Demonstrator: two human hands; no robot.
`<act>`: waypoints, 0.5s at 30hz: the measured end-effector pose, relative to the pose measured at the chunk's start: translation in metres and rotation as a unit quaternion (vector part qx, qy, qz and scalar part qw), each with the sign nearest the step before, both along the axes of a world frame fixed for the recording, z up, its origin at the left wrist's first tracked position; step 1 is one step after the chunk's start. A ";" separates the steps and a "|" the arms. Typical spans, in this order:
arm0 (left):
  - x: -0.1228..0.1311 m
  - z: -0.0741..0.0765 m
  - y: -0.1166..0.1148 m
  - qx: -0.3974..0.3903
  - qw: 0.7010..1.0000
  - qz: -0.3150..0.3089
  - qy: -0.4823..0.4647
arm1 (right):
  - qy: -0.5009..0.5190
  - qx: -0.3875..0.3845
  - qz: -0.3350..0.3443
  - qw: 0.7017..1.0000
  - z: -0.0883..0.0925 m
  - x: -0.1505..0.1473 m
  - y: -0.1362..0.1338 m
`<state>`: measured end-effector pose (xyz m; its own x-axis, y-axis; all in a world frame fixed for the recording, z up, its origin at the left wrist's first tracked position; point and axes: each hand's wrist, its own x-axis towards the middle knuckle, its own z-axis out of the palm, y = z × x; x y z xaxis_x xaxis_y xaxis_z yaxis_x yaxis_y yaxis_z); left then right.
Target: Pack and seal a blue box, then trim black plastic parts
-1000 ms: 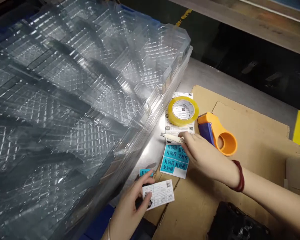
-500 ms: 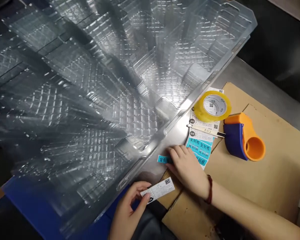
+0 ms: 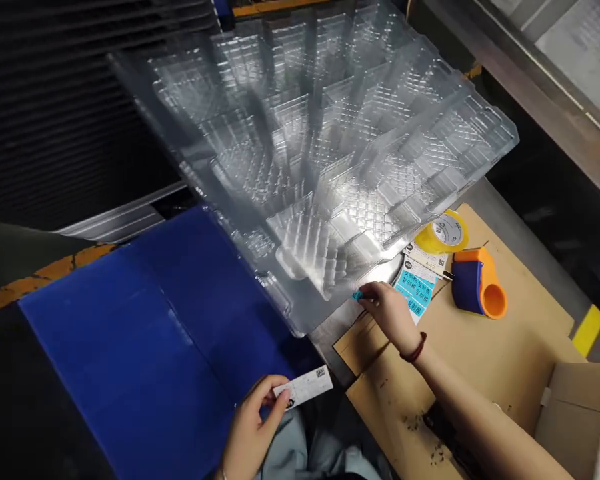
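Note:
My left hand (image 3: 256,420) pinches one end of a white printed label (image 3: 306,387) between thumb and fingers, low in the view; a small square code shows at the label's far end. Between the fingertips of my right hand (image 3: 393,313) is a small blue sticker (image 3: 357,295) with black characters, close to the near edge of a clear plastic tray (image 3: 310,303). Whether the sticker touches the tray I cannot tell. The tray has many ribbed pockets. Just right of my right hand lies a sheet of blue stickers (image 3: 414,293), partly under white labels (image 3: 420,268).
A roll of yellow tape (image 3: 423,239) rests at the tray's right edge, beside an orange and blue tape dispenser (image 3: 473,283) on cardboard (image 3: 525,333). A blue panel (image 3: 130,333) spreads at left. A cardboard box (image 3: 575,407) stands at lower right.
The view has swung and pulled back, so more of the tray and the blue panel shows. My right hand has raised the blue sticker nearer the tray's edge; my left hand still holds the white label.

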<state>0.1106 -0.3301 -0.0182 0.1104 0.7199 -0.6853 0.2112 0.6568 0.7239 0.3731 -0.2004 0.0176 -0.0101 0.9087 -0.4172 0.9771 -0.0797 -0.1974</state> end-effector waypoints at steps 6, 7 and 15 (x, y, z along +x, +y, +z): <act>-0.012 -0.024 -0.065 -0.073 0.987 0.128 -0.063 | 0.009 0.005 0.042 0.999 -0.001 0.007 0.008; -0.013 -0.028 -0.080 -0.079 0.984 0.144 -0.065 | 0.013 0.010 0.044 0.999 -0.001 0.007 0.008; -0.049 -0.082 -0.164 0.099 0.983 0.073 0.133 | 0.195 0.130 0.043 0.971 0.067 -0.042 -0.073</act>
<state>0.0615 -0.4941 -0.0997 -0.1679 0.8373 -0.5203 0.3248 0.5453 0.7727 0.3309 -0.2733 0.0849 -0.2021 0.9716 -0.1235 0.8243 0.1006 -0.5571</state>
